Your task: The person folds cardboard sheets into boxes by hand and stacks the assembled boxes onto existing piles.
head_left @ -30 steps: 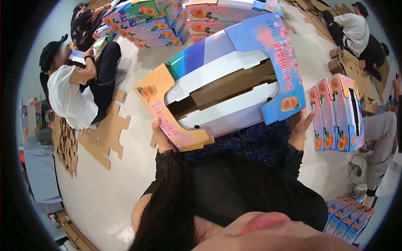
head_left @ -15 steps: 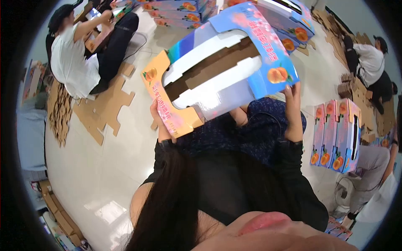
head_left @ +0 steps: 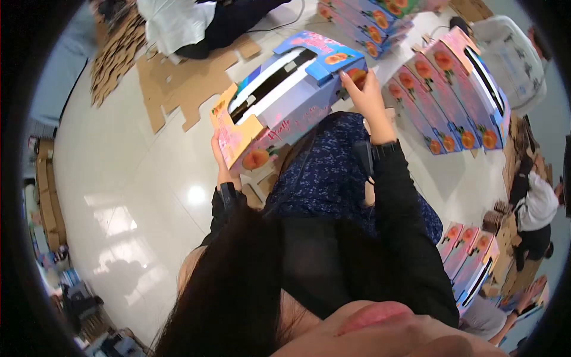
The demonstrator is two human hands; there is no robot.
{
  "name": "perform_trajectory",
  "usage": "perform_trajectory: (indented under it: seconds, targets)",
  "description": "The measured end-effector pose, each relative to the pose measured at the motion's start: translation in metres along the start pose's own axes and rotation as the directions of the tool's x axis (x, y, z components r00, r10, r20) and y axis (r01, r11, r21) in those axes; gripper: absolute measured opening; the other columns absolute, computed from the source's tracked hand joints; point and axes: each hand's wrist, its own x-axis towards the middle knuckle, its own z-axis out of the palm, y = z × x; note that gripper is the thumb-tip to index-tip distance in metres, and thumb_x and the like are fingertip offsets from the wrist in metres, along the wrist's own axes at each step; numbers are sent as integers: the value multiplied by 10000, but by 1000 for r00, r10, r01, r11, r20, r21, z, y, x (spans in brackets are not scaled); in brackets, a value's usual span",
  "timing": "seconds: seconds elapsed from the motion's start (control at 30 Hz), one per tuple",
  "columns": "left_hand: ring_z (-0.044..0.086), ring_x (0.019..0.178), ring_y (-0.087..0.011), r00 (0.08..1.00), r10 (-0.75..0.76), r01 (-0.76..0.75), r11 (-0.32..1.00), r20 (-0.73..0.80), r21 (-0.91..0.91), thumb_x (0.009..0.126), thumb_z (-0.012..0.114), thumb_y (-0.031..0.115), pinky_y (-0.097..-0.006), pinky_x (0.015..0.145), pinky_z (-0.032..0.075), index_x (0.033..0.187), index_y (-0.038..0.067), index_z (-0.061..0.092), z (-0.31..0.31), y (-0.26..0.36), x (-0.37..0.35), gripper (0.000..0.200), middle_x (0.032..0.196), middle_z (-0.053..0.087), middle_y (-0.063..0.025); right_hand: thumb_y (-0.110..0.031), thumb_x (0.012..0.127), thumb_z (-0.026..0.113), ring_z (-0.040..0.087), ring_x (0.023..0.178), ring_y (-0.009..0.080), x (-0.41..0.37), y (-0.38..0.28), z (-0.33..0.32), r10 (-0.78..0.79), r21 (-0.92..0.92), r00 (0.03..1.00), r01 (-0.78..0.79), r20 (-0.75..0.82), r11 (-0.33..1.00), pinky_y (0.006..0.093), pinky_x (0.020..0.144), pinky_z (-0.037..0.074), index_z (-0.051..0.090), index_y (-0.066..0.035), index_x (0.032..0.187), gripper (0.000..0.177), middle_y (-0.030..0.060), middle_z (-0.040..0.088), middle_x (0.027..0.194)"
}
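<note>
A printed cardboard fruit box (head_left: 297,116), pink, blue and orange with peach pictures, is held up in front of me above my lap. Through the long opening in its top I see white and brown cardboard inside. My left hand (head_left: 221,156) grips the orange end, its thumb along the edge and the other fingers hidden. My right hand (head_left: 367,100) is closed on the blue end, thumb at the upper corner and fingers on the end panel. The box tilts, with its right end farther from me.
Upright rows of similar boxes (head_left: 450,98) stand on the right, others (head_left: 369,24) at the top. Flat brown cardboard sheets (head_left: 184,77) lie on the tiled floor. A white plastic basket (head_left: 510,62) stands upper right. People sit nearby, one in a white shirt (head_left: 178,27).
The box has turned, so its long side panel now shows, and sits farther left. My right hand has moved left with it. My view has swung to the right.
</note>
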Motion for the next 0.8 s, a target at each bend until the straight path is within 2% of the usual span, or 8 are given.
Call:
perform_trajectory:
  seconds: [0.13,0.23,0.27,0.33,0.4,0.5,0.63,0.8]
  targets:
    - [648,1059,-254,991,129,-129,992,42,-8,984,490,455,-398,919,537,1311,56,549,-28,12,22,519,1196,644,-98,-476,840,732,654,1037,368,28,30,66,-123,126,992,118,35,985,426,941,483,559,35,1207,653,251,667,1086]
    - [643,1069,-259,944,331,-316,901,-1,298,1000,511,425,-379,931,515,1306,18,560,-42,11,47,511,1163,647,-102,-482,839,704,643,1103,357,16,64,85,-5,-120,879,71,476,990,447,982,467,591,-21,1227,614,228,661,1186]
    - [635,1071,-285,865,503,-399,677,8,618,964,592,337,-372,953,488,1329,-23,551,-41,9,49,514,1147,652,-126,-465,834,682,648,1085,351,4,77,96,3,-179,852,107,523,978,455,966,472,631,-52,1185,544,208,680,1145]
    - [605,1129,-319,759,634,-392,270,144,879,924,635,295,-378,979,471,1356,-13,542,-39,5,49,539,1205,625,-181,-432,819,642,656,1029,339,-25,69,89,-4,-359,784,289,620,887,463,918,480,701,-90,1056,421,171,710,1028]
    - [511,1262,-406,705,676,-209,-91,214,974,850,681,246,-429,1052,420,1392,46,534,-18,-9,44,596,1339,528,-287,-368,778,624,655,911,322,-56,53,80,-175,-473,783,520,597,711,447,852,472,740,-115,846,286,116,711,840]
    - [441,1325,-452,582,641,-48,-588,501,808,841,682,237,-487,1104,361,1400,73,533,28,-35,29,602,1411,453,-322,-277,806,663,633,987,305,-84,41,60,-412,-331,790,578,454,746,463,970,437,728,-125,879,181,92,705,952]
    - [431,1315,-487,613,447,-636,-210,651,743,803,702,231,-526,1104,348,1286,43,589,95,-77,29,531,1360,521,-286,-202,841,703,540,1273,291,-119,40,10,-437,-42,840,473,321,880,493,1126,343,684,-94,1094,276,115,649,1241]
    - [589,1196,-315,549,-108,-822,111,829,559,857,702,208,-394,1032,443,1238,46,626,202,-127,17,421,1219,656,-147,-154,881,676,619,1131,260,-158,80,-68,20,131,994,-34,108,991,373,890,529,652,-63,1187,319,126,636,1237]
